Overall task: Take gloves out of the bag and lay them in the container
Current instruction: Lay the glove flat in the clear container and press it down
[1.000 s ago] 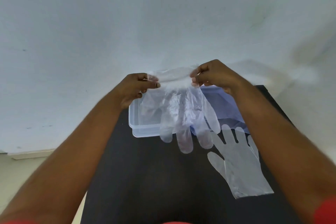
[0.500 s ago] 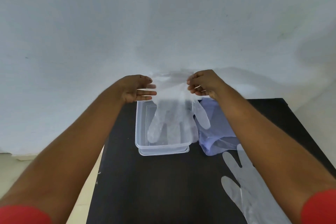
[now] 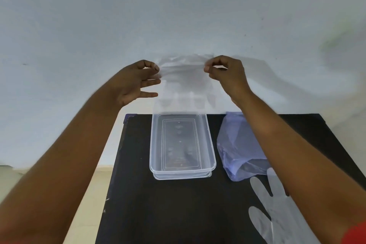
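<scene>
You hold one clear glove stretched between both hands, above and beyond the far end of the container. Your left hand pinches the glove's cuff corner between thumb and forefinger, with the remaining fingers spread. Your right hand pinches the opposite cuff corner with its fingers curled in. The glove hangs fingers-down and, as far as the blur allows, its fingertips do not yet reach the container.

Task status, as a judgement: no glove has been laid in the container yet. The step in hand is lowering the first glove into it.

Container contents:
- The clear container sits near the far edge of the desk, left of the bag. It appears to be empty; only moulded marks on its base show through. It seems to rest on a second clear piece, possibly its lid, but you cannot confirm this.
- The pale violet bag lies just beside the container on its right, slack and partly hidden by your right forearm. Whether gloves remain inside cannot be told.

A second glove lies flat near the near right corner of the desk, out of the bag and not yet placed.

Remaining: lay the held glove, then the second glove, then check the bag.
</scene>
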